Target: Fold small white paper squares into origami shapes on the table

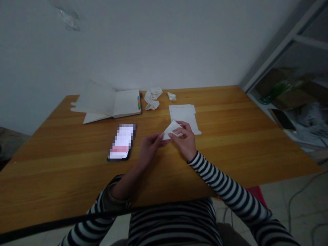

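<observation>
Both my hands meet over the middle of the wooden table, holding a small folded piece of white paper. My left hand pinches the paper's lower left corner with closed fingers. My right hand grips its right side, fingers curled over it. Just behind the hands a flat white sheet lies on the table. A lit phone lies face up to the left of my left hand.
An open notebook with coloured tabs lies at the back left. Two crumpled paper balls, a larger one and a smaller one, sit near the wall. A metal shelf with clutter stands at the right.
</observation>
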The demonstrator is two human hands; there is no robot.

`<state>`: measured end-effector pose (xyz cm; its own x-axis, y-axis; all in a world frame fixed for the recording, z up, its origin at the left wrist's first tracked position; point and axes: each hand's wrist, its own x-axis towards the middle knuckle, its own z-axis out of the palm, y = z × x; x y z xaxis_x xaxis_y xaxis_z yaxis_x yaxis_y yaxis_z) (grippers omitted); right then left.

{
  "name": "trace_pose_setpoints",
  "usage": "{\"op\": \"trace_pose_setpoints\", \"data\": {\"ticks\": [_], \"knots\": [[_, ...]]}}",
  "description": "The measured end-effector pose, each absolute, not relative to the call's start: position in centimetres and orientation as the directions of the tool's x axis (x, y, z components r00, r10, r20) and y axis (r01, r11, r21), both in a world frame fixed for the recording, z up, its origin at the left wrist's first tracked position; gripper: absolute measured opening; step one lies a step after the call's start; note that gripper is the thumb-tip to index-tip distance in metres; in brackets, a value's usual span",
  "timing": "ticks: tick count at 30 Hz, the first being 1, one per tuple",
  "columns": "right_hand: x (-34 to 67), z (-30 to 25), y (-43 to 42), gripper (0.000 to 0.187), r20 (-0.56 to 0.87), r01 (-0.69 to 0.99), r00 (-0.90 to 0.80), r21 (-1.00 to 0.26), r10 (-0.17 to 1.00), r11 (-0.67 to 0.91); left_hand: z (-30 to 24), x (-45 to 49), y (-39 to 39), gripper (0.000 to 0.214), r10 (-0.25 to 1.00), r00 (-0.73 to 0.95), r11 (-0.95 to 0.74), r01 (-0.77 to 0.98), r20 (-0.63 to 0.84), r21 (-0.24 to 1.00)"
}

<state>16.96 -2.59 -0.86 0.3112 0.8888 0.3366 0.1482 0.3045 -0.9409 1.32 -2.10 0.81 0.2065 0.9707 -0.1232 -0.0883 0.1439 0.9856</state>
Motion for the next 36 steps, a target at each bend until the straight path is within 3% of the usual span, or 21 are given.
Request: {"op": "trace_pose_setpoints", "data": {"ticks": [3,6,9,19,24,28,30,33,36], "knots": [[16.6,-1.2,-2.6,0.023,0.151,-0.017,0.348,-0.986,0.925,0.168,0.2,1.6,-2.2,0.041,0.984,0.111,0.158,-0.182,-0.139,0.970],[16.3,-1.6,-2.6,0.027,-0.048,-0.274,0.247,-0.961,0.968,0.023,-0.2,1.8,-2.0,0.037,0.965,0.149,0.248,-0.269,-0.214,0.931],[16.0,-1.8,-2.6,0.027,-0.082,-0.377,0.273,-0.926,0.959,0.028,-0.2,2.0,-2.1,0.034,0.947,0.204,0.300,-0.293,-0.247,0.908],[16.0,-1.4,-2.6,0.027,-0.115,-0.351,0.344,-0.936,0.932,0.014,0.2,2.2,-2.4,0.035,0.977,0.186,0.115,-0.029,-0.107,0.993],[15.7,-1.1,-2.7,0.065,-0.128,-0.521,0.345,-0.850,0.930,0.076,0.9,2.2,-2.7,0.033,0.999,0.046,-0.003,0.042,0.001,0.999],[15.6,-1.3,-2.7,0.034,-0.139,-0.495,0.102,-0.866,0.985,-0.072,1.4,2.3,-3.0,0.031,0.999,0.018,-0.035,0.020,0.035,0.999],[15.6,-1.5,-2.8,0.038,-0.081,-0.392,0.022,-0.918,0.997,-0.065,1.5,2.5,-3.1,0.030,0.999,0.043,-0.034,0.005,0.034,0.999],[15.5,-1.6,-2.9,0.047,0.006,-0.266,0.097,-0.964,0.995,0.031,1.5,2.7,-3.3,0.030,0.997,0.065,-0.029,-0.022,0.031,0.999],[15.6,-1.2,-3.0,0.048,0.005,-0.289,0.116,-0.956,0.993,0.039,1.4,3.0,-3.4,0.031,0.997,0.070,-0.011,-0.044,0.014,0.999]]}}
